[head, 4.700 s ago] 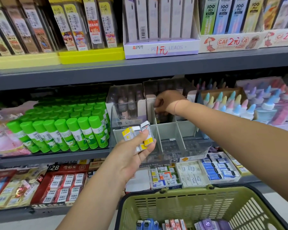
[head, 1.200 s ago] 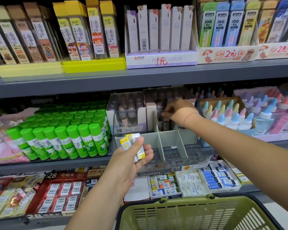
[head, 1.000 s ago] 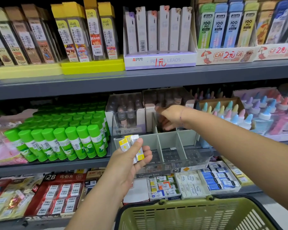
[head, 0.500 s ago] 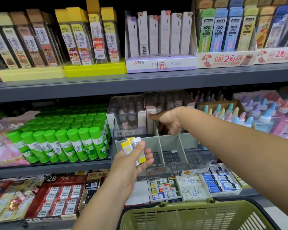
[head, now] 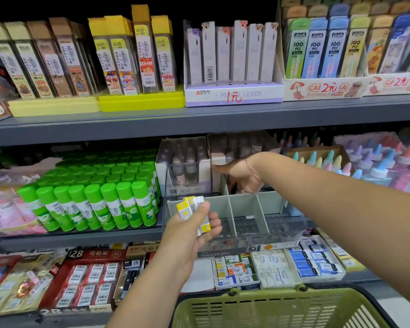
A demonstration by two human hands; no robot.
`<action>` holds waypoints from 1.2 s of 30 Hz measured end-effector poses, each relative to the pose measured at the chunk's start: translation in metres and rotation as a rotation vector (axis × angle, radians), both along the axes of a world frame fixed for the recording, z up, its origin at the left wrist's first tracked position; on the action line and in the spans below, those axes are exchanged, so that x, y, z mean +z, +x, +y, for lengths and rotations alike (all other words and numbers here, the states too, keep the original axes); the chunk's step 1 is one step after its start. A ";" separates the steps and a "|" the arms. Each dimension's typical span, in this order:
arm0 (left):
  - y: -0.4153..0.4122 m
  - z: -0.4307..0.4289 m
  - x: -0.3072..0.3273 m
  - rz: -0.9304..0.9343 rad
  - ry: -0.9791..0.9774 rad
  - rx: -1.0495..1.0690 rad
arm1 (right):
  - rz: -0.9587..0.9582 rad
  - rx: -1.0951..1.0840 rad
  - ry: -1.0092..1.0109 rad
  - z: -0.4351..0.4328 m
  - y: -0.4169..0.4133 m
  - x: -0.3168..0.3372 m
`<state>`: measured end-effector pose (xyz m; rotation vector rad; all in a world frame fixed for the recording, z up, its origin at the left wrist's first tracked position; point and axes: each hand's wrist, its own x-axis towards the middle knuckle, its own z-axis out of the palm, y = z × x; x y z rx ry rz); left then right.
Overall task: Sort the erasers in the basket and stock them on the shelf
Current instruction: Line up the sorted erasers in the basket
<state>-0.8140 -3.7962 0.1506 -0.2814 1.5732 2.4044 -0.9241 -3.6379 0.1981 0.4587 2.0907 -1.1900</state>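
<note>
Several yellow-and-white erasers (head: 190,206) wait gripped in the left hand (head: 192,230). At its one o'clock the right hand (head: 240,172) dips into the storage box (head: 253,202), fingers hidden, grasp unclear. The front compartments look unfilled, so stocking is perhaps barely begun. The basket (head: 270,296) sits at six o'clock.

1. On middle shelf (head: 81,236): glue sticks (head: 92,204) left, divided storage box (head: 244,204) centre, nozzle bottles (head: 329,159) right.
2. Left hand (head: 187,235) holds erasers (head: 187,208) before the box's front-left compartment.
3. Right hand (head: 240,172) in a rear compartment; fingers hidden.
4. Eraser cartons (head: 272,263) one shelf below; basket (head: 270,295) nearest, bottom right.
5. Pencil-lead display (head: 233,95) one shelf above.
</note>
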 end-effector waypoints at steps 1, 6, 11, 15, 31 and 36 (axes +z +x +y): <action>0.000 0.000 0.000 -0.001 -0.001 -0.001 | -0.001 -0.014 -0.007 0.001 0.001 0.001; 0.001 -0.001 0.001 0.002 0.005 -0.004 | 0.044 -0.066 0.027 0.001 0.002 0.003; 0.002 -0.001 0.001 0.003 -0.009 -0.006 | 0.165 -0.020 0.155 0.003 0.002 0.013; 0.001 -0.001 0.000 0.000 -0.007 -0.004 | 0.190 -0.080 -0.014 0.017 0.002 0.022; -0.001 -0.001 -0.001 0.003 0.007 -0.009 | 0.274 -0.110 -0.301 0.032 0.010 0.011; -0.002 -0.001 -0.002 -0.001 0.004 -0.007 | 0.436 -0.115 -0.216 0.030 0.013 0.007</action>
